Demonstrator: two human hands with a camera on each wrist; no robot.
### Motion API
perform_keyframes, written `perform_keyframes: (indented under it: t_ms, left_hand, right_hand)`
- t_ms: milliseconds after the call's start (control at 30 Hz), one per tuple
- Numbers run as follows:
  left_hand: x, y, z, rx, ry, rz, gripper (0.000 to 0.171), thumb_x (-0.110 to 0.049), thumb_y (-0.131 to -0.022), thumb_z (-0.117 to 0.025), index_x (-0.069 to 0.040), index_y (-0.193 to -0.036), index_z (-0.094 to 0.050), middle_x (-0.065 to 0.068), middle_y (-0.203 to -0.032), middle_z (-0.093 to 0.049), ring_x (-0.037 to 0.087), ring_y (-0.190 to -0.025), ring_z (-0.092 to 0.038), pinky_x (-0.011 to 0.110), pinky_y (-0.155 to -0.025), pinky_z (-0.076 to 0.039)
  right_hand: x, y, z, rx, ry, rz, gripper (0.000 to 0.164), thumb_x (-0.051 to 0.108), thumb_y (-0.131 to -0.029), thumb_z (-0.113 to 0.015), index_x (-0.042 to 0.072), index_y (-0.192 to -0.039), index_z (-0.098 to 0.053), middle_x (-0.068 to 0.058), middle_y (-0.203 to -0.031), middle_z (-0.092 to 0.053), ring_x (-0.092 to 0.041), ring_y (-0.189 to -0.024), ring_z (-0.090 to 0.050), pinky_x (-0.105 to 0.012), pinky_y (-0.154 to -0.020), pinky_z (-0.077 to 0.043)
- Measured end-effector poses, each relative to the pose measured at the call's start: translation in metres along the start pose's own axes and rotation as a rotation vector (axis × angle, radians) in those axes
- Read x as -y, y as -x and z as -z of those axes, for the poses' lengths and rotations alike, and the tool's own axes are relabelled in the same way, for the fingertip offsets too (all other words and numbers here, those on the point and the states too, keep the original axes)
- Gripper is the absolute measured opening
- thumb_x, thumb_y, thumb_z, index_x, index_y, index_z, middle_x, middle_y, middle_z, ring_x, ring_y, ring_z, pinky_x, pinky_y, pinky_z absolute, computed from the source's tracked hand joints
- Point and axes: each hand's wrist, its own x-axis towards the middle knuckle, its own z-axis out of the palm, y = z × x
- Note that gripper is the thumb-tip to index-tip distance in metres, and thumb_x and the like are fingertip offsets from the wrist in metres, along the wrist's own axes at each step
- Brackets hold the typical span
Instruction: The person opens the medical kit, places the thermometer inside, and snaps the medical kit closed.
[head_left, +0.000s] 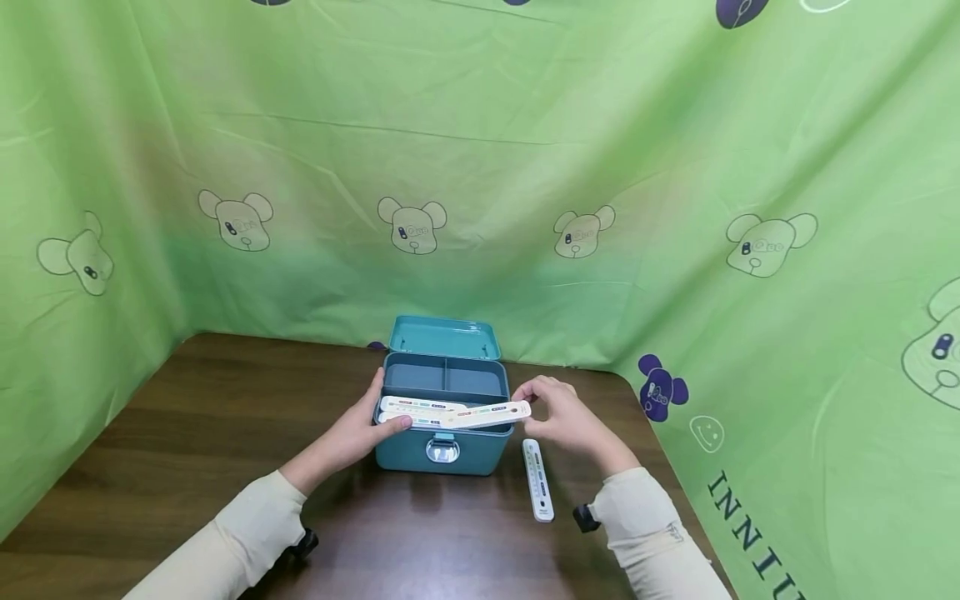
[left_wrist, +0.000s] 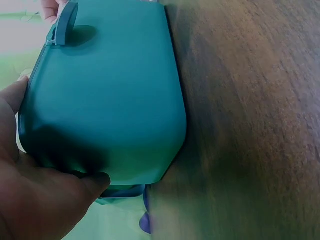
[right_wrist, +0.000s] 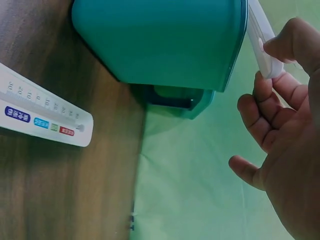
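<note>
A blue-green storage box (head_left: 401, 457) stands on the table with its lid (head_left: 444, 337) raised behind it. My left hand (head_left: 351, 435) grips the box at its left side, thumb near the front rim. At the right end of the box, my right hand (head_left: 564, 418) pinches the end of a slim white thermometer (head_left: 491, 414) between thumb and fingers. The thermometer lies slanted across the opening. Other white thermometers (head_left: 420, 405) lie at the left of the opening, partly covered by it. One more thermometer (right_wrist: 45, 107) lies face up on the table, right of the box.
The brown wooden table (head_left: 187, 433) runs up to a green curtain (head_left: 502, 150) with bear heads on it. Inside the box is a blue tray (head_left: 412, 372) with a divider. A clear latch (head_left: 442, 451) sits on the box front.
</note>
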Motion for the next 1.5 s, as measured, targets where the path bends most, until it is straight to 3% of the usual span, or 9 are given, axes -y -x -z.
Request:
perform_keyframes:
  t_ms: [167,433,700,900,1233,1500]
  left_hand:
    - [0.001,0.0,-0.001,0.001,-0.006,0.001,0.114,-0.063,-0.092,-0.066,-0.02,-0.165,0.011,0.012,-0.173,-0.004,0.037,-0.157,-0.012,0.063,-0.122,-0.019]
    - [0.001,0.002,-0.001,0.009,0.0,0.006,0.115,-0.064,-0.092,-0.066,-0.019,-0.165,0.011,0.012,-0.173,-0.003,0.037,-0.158,-0.01,0.064,-0.122,-0.017]
    - [0.001,0.0,0.001,0.014,0.006,-0.002,0.115,-0.063,-0.092,-0.066,-0.02,-0.165,0.012,0.011,-0.173,-0.002,0.036,-0.158,-0.01,0.062,-0.123,-0.018]
    - [-0.001,0.0,0.001,0.016,0.0,-0.005,0.114,-0.063,-0.092,-0.066,-0.02,-0.165,0.012,0.012,-0.173,-0.002,0.037,-0.158,-0.011,0.063,-0.123,-0.018]
    - [0.0,0.0,-0.001,0.011,0.002,0.001,0.115,-0.063,-0.092,-0.066,-0.021,-0.165,0.012,0.012,-0.173,-0.003,0.036,-0.158,-0.011,0.063,-0.123,-0.017]
    - [-0.001,0.001,-0.001,0.008,0.008,-0.001,0.115,-0.061,-0.092,-0.067,-0.02,-0.165,0.012,0.012,-0.173,-0.004,0.037,-0.157,-0.012,0.063,-0.122,-0.018]
  right_hand:
    - [0.004,-0.005,0.004,0.052,0.038,0.06,0.027,0.011,-0.082,-0.074,0.022,-0.106,-0.07,0.01,-0.106,-0.066,-0.021,-0.107,-0.059,-0.05,-0.104,-0.033]
    - [0.008,-0.015,0.013,0.179,0.034,0.151,0.031,0.015,-0.09,-0.076,0.018,-0.121,-0.075,0.007,-0.114,-0.068,-0.017,-0.112,-0.058,-0.048,-0.1,-0.044]
    - [0.014,-0.024,0.017,0.26,0.016,0.19,0.029,0.016,-0.09,-0.077,0.02,-0.118,-0.075,0.007,-0.117,-0.067,-0.018,-0.116,-0.054,-0.049,-0.103,-0.041]
    - [0.016,-0.028,0.016,0.316,-0.024,0.167,0.027,0.019,-0.09,-0.078,0.026,-0.116,-0.074,0.013,-0.117,-0.066,-0.015,-0.115,-0.052,-0.044,-0.101,-0.043]
    - [0.019,-0.034,0.01,0.364,0.02,0.139,0.025,0.027,-0.092,-0.077,0.03,-0.116,-0.073,0.016,-0.118,-0.065,-0.013,-0.113,-0.05,-0.05,-0.107,-0.035]
    - [0.024,-0.036,0.006,0.367,0.019,0.141,0.027,0.026,-0.09,-0.08,0.03,-0.115,-0.074,0.017,-0.117,-0.065,-0.013,-0.113,-0.048,-0.048,-0.104,-0.035]
